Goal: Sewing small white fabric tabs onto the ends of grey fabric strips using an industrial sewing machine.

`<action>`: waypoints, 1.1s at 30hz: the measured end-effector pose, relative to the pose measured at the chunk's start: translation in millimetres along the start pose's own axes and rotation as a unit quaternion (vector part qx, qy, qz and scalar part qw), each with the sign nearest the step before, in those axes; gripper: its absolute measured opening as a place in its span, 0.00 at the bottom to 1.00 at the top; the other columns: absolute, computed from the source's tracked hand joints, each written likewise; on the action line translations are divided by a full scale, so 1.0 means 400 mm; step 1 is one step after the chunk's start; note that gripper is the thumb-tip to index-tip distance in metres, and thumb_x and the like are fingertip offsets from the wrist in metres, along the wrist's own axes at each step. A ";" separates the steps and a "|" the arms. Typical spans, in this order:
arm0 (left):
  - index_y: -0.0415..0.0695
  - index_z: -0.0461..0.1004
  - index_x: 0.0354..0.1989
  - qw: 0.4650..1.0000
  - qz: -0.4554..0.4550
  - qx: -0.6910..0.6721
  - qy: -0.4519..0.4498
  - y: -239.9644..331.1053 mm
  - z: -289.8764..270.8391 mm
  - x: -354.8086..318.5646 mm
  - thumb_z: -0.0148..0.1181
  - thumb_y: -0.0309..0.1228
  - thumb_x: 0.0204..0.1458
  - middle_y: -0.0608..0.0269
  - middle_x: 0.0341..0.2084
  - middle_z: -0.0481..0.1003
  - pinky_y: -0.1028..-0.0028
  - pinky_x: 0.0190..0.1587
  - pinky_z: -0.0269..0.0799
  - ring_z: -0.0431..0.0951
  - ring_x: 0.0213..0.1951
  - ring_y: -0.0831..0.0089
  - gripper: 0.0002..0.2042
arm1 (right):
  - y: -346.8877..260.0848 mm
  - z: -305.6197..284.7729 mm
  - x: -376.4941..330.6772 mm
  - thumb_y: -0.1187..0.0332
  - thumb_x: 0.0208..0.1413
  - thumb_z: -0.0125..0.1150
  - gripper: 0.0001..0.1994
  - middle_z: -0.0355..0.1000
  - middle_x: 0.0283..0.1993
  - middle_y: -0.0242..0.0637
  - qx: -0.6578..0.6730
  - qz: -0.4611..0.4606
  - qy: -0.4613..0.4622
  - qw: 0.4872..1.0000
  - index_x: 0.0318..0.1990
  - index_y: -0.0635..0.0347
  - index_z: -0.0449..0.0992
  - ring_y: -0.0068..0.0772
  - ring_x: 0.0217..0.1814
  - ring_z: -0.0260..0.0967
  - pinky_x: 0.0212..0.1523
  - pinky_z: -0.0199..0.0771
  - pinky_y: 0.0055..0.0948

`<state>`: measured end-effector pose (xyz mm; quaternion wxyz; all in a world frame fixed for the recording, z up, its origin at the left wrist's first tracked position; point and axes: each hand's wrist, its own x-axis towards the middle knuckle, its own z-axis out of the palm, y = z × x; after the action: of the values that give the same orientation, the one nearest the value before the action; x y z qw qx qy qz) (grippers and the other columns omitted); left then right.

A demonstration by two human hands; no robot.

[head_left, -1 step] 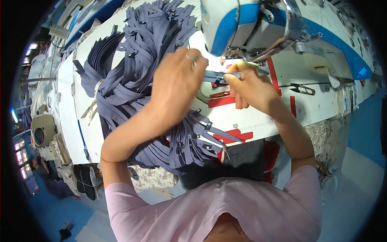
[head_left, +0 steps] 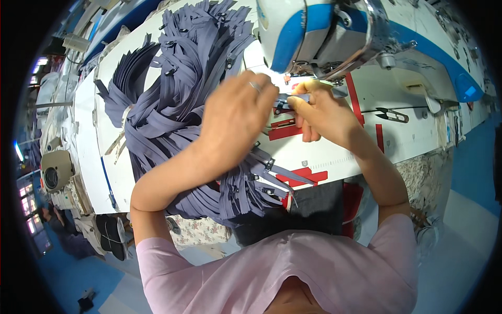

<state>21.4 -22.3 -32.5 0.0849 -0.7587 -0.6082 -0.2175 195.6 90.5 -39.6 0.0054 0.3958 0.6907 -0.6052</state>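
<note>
Under the sewing machine's [head_left: 298, 39] lit head, a grey-blue zipper [head_left: 284, 98] spans the short gap between my hands. My right hand [head_left: 327, 111] pinches it between thumb and fingers. At its left end, my left hand [head_left: 238, 107] is closed, fingers curled over the tape; the fingertips are partly hidden and slightly blurred. A dark slider hangs at the zipper's near edge. Left of and beneath my left forearm lies a large heap of matching zippers [head_left: 183, 94] with black sliders, one bunch tied with a pale strip.
Thread snips [head_left: 392, 115] lie on the white table to the right. Red tape strips [head_left: 287, 132] mark the surface by my hands, with a printed ruler scale nearer me. Several zipper ends hang over the front edge. A beige machine [head_left: 55, 170] stands at far left.
My left hand has shifted a little to the right, closer to my right hand, so less of the zipper shows between them. My right hand has barely moved.
</note>
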 end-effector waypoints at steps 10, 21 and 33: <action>0.43 0.77 0.35 0.987 -0.058 -0.148 -0.015 -0.027 0.070 0.000 0.66 0.26 0.50 0.59 0.33 0.74 0.66 0.32 0.75 0.78 0.32 0.57 0.06 | 0.014 -0.028 -0.013 0.64 0.65 0.54 0.12 0.71 0.25 0.32 -0.071 -0.046 0.062 0.994 0.40 0.66 0.72 0.19 0.24 0.71 0.23 0.71 0.23; 0.48 0.79 0.32 0.971 -0.169 -0.162 -0.050 -0.009 0.074 0.003 0.66 0.31 0.49 0.60 0.31 0.74 0.63 0.29 0.74 0.79 0.30 0.59 0.04 | 0.106 -0.019 0.020 0.69 0.55 0.67 0.08 0.73 0.35 0.30 -0.302 -0.289 0.180 0.890 0.41 0.55 0.79 0.25 0.33 0.75 0.33 0.74 0.27; 0.48 0.78 0.32 0.974 -0.193 -0.119 -0.015 -0.006 0.077 0.015 0.67 0.33 0.49 0.64 0.31 0.74 0.65 0.27 0.72 0.79 0.26 0.63 0.06 | 0.096 -0.019 0.042 0.69 0.52 0.65 0.12 0.70 0.41 0.29 -0.494 -0.391 0.233 0.740 0.45 0.54 0.78 0.26 0.40 0.73 0.33 0.74 0.29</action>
<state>27.1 -4.2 -57.4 -0.0585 -0.6350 -0.7138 -0.2896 208.7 104.2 -77.6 -0.1986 0.1615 0.9666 -0.0166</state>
